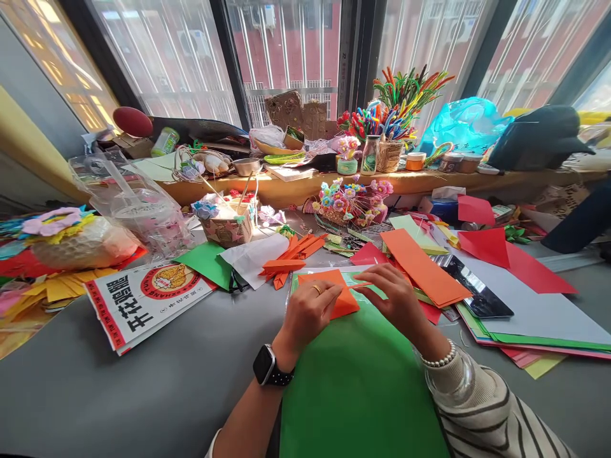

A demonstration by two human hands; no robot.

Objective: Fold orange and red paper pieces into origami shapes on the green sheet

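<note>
A folded orange paper (344,305) lies near the far end of a green sheet (363,388) in front of me. My left hand (310,308), with a ring and a watch, is closed over its left part, thumb and fingers pinching the paper. Just to the right, my right hand (391,296) has its thumb and index finger nearly together at a thin orange edge beside the folded paper. Folded orange strips (296,254) rest beyond my left hand, and a stack of orange paper (424,264) lies beyond my right hand.
On the left lies a printed paper bag (147,302). A black phone (472,286) sits on white paper (529,312) at the right. Farther back are a small basket (228,229), crocheted flowers (351,197) and a crowded window ledge (200,191) with pipe cleaners (410,95).
</note>
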